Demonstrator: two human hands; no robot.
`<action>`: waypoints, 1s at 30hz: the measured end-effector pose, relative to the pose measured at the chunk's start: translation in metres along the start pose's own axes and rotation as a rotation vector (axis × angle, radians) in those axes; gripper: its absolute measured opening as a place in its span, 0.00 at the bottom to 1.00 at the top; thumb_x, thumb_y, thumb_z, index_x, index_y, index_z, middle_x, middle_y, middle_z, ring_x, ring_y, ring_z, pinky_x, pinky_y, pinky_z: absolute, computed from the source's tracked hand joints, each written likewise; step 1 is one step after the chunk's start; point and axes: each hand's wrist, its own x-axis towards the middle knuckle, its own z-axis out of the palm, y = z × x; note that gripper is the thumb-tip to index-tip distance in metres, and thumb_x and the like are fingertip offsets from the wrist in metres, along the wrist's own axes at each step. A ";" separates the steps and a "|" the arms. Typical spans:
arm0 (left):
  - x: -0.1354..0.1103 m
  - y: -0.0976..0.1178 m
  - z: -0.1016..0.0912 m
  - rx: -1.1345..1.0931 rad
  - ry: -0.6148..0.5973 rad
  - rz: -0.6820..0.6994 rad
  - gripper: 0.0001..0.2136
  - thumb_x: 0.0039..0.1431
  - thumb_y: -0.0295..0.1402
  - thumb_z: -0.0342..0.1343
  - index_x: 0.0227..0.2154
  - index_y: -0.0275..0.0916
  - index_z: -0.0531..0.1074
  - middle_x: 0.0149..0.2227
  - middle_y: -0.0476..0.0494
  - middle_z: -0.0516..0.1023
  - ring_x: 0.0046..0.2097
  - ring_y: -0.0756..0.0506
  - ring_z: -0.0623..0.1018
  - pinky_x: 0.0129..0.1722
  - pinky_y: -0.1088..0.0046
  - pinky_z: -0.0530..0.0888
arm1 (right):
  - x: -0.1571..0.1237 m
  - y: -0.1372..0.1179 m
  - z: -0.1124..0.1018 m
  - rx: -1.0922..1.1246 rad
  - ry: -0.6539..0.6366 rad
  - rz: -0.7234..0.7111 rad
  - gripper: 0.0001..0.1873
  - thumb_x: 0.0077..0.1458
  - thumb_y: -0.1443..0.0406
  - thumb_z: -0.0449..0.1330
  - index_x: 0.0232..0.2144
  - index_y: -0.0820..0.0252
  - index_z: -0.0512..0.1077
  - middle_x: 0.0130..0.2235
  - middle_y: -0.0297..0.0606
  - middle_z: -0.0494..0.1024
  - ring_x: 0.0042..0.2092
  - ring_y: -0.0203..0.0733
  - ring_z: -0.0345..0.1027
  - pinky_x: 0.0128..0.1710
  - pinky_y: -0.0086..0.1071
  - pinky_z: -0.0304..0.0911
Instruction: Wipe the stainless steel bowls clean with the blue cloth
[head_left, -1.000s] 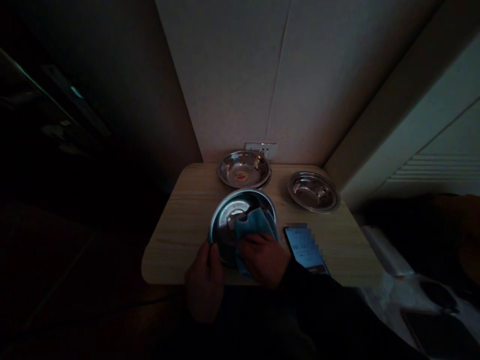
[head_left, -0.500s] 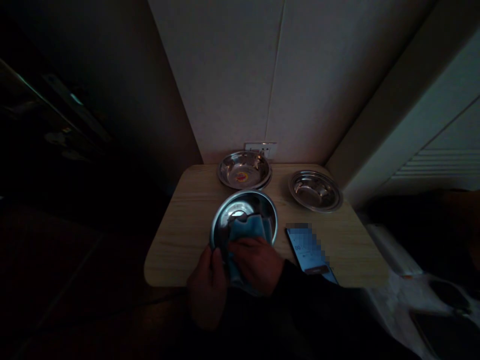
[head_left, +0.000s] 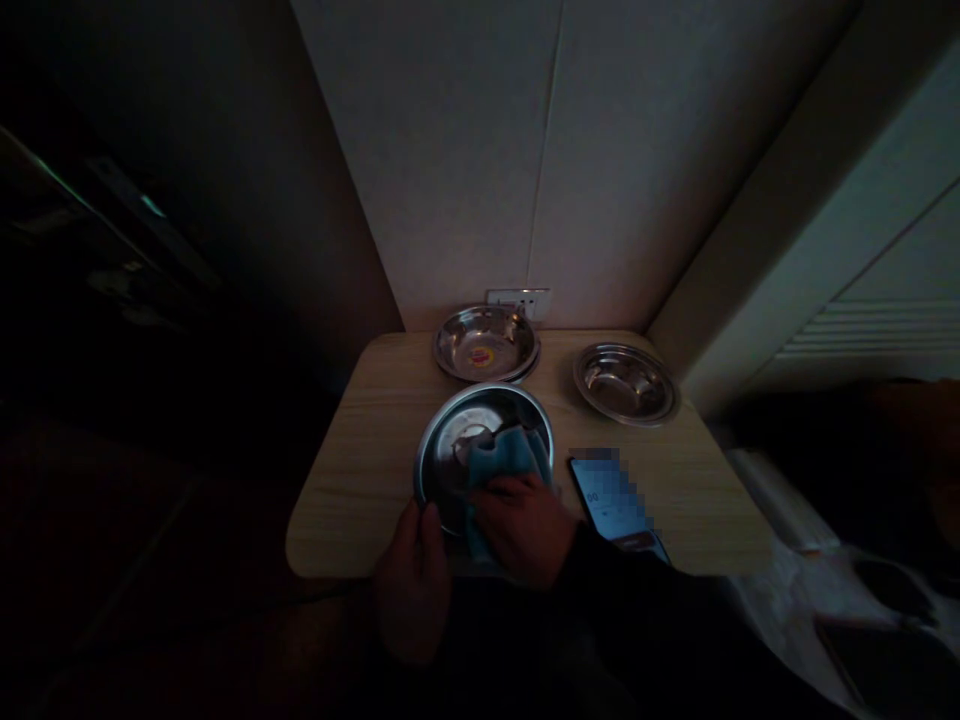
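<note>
A shiny metal bowl [head_left: 450, 450] is tilted towards me near the front of the small table. My left hand [head_left: 412, 580] pinches its near left rim between thumb and fingers. Bunched inside the bowl's right side is a blue cloth [head_left: 510, 455], which also hangs over the near rim. My right hand [head_left: 525, 525] is closed on this cloth and presses it against the bowl; its fingertips are partly hidden in the dim light.
Behind the bowl stands a stack of metal bowls [head_left: 486, 345], the top one with a round sticker. More nested metal bowls [head_left: 626, 385] are at the right of the wooden table [head_left: 345, 490]. A lit phone [head_left: 615, 505] lies by my right sleeve. A wall socket [head_left: 519, 300] is behind.
My right hand and the cloth have shifted slightly to the right inside the bowl, baring more of its left inner surface. My left hand keeps its hold on the rim.
</note>
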 end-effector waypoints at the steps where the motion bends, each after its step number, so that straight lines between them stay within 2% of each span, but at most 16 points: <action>1: 0.001 0.000 -0.001 0.005 0.002 0.000 0.12 0.60 0.36 0.44 0.34 0.40 0.72 0.27 0.46 0.78 0.28 0.49 0.76 0.27 0.77 0.68 | 0.003 -0.007 0.004 0.068 0.031 0.016 0.13 0.59 0.68 0.50 0.46 0.59 0.68 0.42 0.38 0.77 0.45 0.40 0.68 0.44 0.35 0.59; 3: 0.002 0.000 -0.003 0.020 -0.003 -0.007 0.12 0.60 0.36 0.44 0.32 0.40 0.72 0.25 0.47 0.77 0.27 0.49 0.75 0.26 0.77 0.68 | 0.007 -0.018 0.009 0.149 0.071 0.029 0.15 0.61 0.67 0.48 0.50 0.60 0.65 0.45 0.39 0.76 0.45 0.39 0.69 0.43 0.33 0.61; 6: 0.004 -0.002 -0.004 0.046 0.002 -0.060 0.13 0.60 0.37 0.43 0.32 0.40 0.72 0.26 0.47 0.77 0.27 0.49 0.75 0.26 0.77 0.67 | 0.003 -0.019 0.009 0.083 0.028 -0.028 0.17 0.61 0.64 0.49 0.51 0.61 0.64 0.46 0.41 0.75 0.48 0.42 0.67 0.46 0.38 0.60; 10: 0.010 -0.004 -0.003 0.029 0.027 -0.054 0.13 0.59 0.38 0.44 0.32 0.39 0.72 0.28 0.44 0.78 0.28 0.48 0.76 0.28 0.76 0.68 | -0.014 0.006 -0.001 -0.099 -0.033 -0.129 0.19 0.59 0.61 0.52 0.51 0.62 0.64 0.51 0.42 0.73 0.52 0.46 0.64 0.52 0.46 0.55; 14: 0.012 -0.002 -0.001 0.005 0.025 -0.002 0.12 0.58 0.38 0.45 0.31 0.39 0.72 0.24 0.45 0.77 0.25 0.48 0.75 0.26 0.76 0.67 | -0.024 0.027 -0.010 -0.195 -0.045 -0.174 0.18 0.59 0.61 0.54 0.50 0.63 0.67 0.51 0.42 0.73 0.52 0.47 0.64 0.54 0.46 0.52; 16: 0.011 0.001 -0.001 -0.011 0.013 -0.001 0.13 0.58 0.39 0.45 0.31 0.38 0.72 0.23 0.45 0.76 0.24 0.49 0.74 0.24 0.76 0.67 | -0.024 0.027 -0.009 -0.197 -0.046 -0.171 0.18 0.59 0.62 0.53 0.49 0.63 0.67 0.51 0.43 0.73 0.52 0.48 0.64 0.54 0.47 0.53; 19: 0.009 0.006 -0.001 -0.010 0.009 0.010 0.14 0.59 0.39 0.44 0.32 0.38 0.72 0.23 0.45 0.76 0.24 0.49 0.74 0.24 0.76 0.66 | -0.017 0.012 -0.004 -0.126 -0.028 -0.116 0.17 0.60 0.62 0.51 0.50 0.64 0.67 0.51 0.42 0.73 0.52 0.48 0.63 0.53 0.46 0.54; 24: 0.009 0.010 -0.003 0.050 0.028 0.001 0.14 0.59 0.37 0.44 0.34 0.38 0.73 0.26 0.44 0.78 0.27 0.48 0.75 0.26 0.76 0.67 | -0.007 -0.009 0.003 0.010 -0.002 -0.086 0.22 0.61 0.61 0.50 0.54 0.66 0.62 0.54 0.43 0.70 0.55 0.45 0.60 0.52 0.40 0.56; 30: 0.008 0.005 -0.007 0.084 -0.015 -0.066 0.15 0.59 0.40 0.44 0.34 0.38 0.73 0.22 0.46 0.75 0.24 0.49 0.73 0.23 0.77 0.65 | -0.011 0.011 -0.015 -0.123 -0.107 -0.067 0.18 0.59 0.60 0.51 0.49 0.63 0.67 0.48 0.43 0.75 0.49 0.48 0.63 0.51 0.44 0.53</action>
